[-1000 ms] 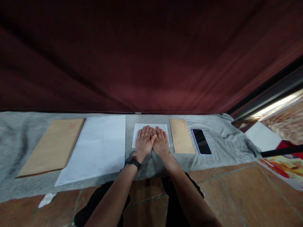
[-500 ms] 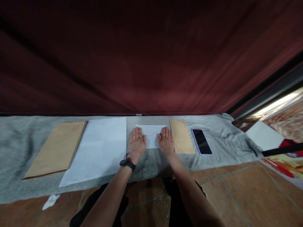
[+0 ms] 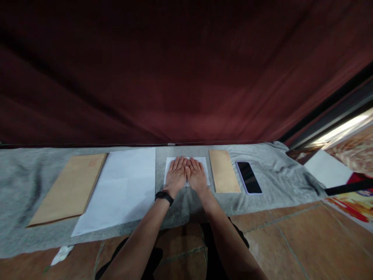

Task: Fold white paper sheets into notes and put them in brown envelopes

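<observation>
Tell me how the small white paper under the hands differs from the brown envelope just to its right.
The small white paper shows no print, while the brown envelope bears faint reddish print. The paper lies long side crosswise; the envelope runs lengthwise away from the person. The left hand and right hand cover much of the paper; neither touches the envelope. Both lie on the grey cloth.

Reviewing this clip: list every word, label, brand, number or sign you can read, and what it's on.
No text can be read.
Large brown envelope: reddish print near its far edge, too small to read.
Small brown envelope: faint reddish marks, too small to read.
Poster: coloured print, too blurred to read.
Phone: dark screen, no text visible.
Small white sheet: no text visible on its uncovered part.
</observation>
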`<state>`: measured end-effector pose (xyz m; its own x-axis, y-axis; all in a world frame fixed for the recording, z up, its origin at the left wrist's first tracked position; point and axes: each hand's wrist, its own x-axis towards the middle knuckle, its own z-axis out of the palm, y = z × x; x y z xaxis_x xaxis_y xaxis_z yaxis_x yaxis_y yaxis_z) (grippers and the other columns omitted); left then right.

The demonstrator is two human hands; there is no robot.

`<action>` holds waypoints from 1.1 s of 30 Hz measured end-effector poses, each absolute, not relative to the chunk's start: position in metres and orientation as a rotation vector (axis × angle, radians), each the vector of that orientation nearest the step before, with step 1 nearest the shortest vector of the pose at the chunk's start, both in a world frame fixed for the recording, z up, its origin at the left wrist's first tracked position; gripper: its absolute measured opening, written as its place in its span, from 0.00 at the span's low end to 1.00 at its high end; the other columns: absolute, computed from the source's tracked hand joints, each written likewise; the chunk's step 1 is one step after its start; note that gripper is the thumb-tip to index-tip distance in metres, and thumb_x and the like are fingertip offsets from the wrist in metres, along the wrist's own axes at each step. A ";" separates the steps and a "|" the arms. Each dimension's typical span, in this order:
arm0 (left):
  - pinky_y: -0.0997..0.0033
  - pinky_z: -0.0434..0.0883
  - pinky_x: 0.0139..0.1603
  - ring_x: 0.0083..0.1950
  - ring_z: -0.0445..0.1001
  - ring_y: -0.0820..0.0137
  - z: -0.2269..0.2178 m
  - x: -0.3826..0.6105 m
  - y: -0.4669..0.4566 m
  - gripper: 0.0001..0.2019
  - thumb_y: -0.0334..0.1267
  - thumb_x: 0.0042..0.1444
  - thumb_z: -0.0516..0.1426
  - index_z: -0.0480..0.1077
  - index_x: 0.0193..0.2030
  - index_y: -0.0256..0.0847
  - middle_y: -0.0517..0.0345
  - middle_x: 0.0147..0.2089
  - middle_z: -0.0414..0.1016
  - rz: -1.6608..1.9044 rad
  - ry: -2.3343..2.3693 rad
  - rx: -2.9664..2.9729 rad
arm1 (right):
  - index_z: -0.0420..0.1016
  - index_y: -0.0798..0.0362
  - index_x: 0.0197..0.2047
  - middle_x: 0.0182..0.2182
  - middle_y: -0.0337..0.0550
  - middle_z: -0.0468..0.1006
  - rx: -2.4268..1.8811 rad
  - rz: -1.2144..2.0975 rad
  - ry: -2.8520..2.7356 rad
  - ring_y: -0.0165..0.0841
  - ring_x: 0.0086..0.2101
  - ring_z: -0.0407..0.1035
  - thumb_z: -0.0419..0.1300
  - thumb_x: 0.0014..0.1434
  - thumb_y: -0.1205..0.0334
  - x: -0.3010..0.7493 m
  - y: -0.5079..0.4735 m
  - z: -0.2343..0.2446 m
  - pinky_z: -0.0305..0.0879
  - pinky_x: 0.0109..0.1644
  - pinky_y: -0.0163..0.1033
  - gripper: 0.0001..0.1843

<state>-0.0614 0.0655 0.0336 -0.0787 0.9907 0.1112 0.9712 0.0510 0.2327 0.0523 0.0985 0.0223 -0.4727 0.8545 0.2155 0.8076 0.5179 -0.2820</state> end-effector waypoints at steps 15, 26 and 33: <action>0.55 0.46 0.76 0.77 0.45 0.60 0.024 -0.075 0.045 0.31 0.43 0.69 0.42 0.51 0.73 0.28 0.40 0.75 0.51 0.425 2.519 1.843 | 0.57 0.68 0.70 0.67 0.67 0.60 -1.483 -0.018 -2.259 0.47 0.67 0.54 0.46 0.72 0.53 0.074 0.103 -0.003 0.53 0.68 0.56 0.32; 0.52 0.49 0.75 0.76 0.49 0.56 0.026 -0.077 0.032 0.30 0.41 0.68 0.42 0.52 0.72 0.24 0.36 0.74 0.52 0.427 2.585 1.778 | 0.56 0.68 0.70 0.68 0.65 0.60 -1.528 -0.010 -2.281 0.48 0.66 0.56 0.46 0.72 0.52 0.083 0.102 0.001 0.53 0.68 0.54 0.33; 0.46 0.45 0.75 0.78 0.43 0.53 0.033 -0.053 0.007 0.29 0.43 0.69 0.44 0.52 0.74 0.36 0.45 0.77 0.45 0.398 2.503 1.968 | 0.55 0.68 0.71 0.68 0.65 0.59 -1.507 -0.031 -2.275 0.49 0.67 0.56 0.46 0.72 0.51 0.085 0.101 -0.001 0.53 0.68 0.55 0.34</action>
<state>-0.0526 0.0068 0.0334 -0.2463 0.9473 0.2047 0.9641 0.2178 0.1519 0.0847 0.1012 -0.0010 -0.3318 0.8776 0.3461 0.8868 0.4153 -0.2029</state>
